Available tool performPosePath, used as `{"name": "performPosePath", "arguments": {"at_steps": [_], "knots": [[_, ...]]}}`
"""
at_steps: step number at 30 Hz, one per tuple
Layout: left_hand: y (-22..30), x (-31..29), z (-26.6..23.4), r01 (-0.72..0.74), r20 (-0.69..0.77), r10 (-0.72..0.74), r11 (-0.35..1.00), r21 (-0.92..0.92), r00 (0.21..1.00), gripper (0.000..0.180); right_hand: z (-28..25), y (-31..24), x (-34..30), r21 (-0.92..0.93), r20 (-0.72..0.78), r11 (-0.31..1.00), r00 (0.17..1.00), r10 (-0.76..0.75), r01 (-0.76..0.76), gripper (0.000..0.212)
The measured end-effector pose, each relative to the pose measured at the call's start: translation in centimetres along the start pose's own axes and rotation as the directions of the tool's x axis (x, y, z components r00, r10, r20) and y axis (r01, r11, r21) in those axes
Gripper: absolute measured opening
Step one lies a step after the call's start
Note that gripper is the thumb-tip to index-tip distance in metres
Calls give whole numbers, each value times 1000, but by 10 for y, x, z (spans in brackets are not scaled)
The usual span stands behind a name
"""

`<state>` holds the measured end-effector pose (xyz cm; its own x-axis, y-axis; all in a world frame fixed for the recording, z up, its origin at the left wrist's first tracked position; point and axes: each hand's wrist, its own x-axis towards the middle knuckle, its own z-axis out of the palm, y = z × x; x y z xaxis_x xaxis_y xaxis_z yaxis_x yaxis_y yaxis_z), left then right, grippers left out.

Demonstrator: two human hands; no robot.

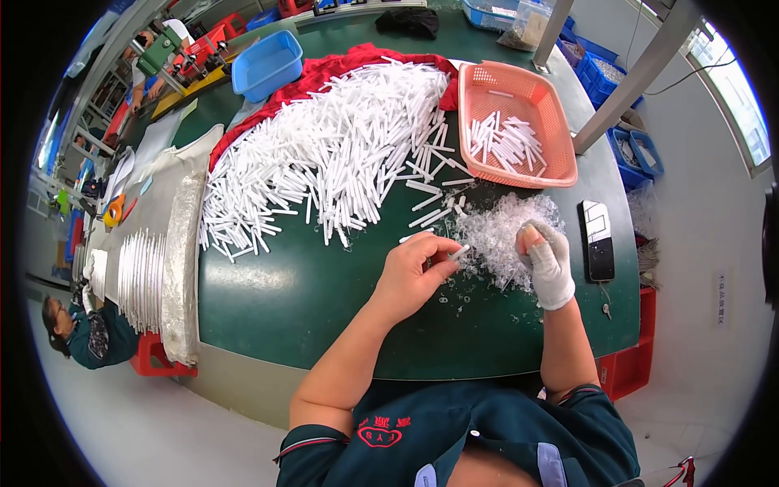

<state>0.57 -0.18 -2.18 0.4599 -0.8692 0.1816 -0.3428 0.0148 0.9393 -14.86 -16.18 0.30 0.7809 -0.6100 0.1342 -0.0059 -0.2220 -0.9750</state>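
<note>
White tube (459, 252) pinched between the left hand's (412, 274) fingertips, near the table's (308, 300) right-centre, just beside a heap of clear bits (497, 235). Right hand (546, 261), in a white glove, curled loosely on that heap; whether it grips anything cannot be told. Beyond: tube pile (324, 162); pink basket (519, 122) holding a few tubes; blue tray (268, 63) at the far-left edge; phone (599, 240) at the right edge.

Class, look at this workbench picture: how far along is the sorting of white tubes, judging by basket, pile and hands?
Done: a small batch of white tubes lies in the orange basket. In hand: the left hand pinches one white tube, while the gloved right hand rests in the heap of clear plastic bits. Left: the big pile of white tubes on the green table, far larger than the basket's share.
</note>
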Motion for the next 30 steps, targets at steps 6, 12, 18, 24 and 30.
{"name": "performPosePath", "arguments": {"at_steps": [6,12,18,24,30], "knots": [[-10,-2,2,239,55,-239,869,-434,969,20,12,-5,1,-283,-15,943,982,-189,177,24],[-3,-2,-2,312,142,-281,780,-542,949,21,26,-13,0,-602,127,779,984,-122,175,14],[-2,-3,2,394,233,-318,733,-555,919,21,31,-1,-4,-480,127,839,967,-222,255,20],[4,0,7,402,259,-310,759,-512,915,22,29,-3,-2,-604,239,717,937,-254,348,26],[6,0,6,403,273,-302,762,-507,914,22,30,-9,-2,-667,265,668,943,-203,331,28]]}}
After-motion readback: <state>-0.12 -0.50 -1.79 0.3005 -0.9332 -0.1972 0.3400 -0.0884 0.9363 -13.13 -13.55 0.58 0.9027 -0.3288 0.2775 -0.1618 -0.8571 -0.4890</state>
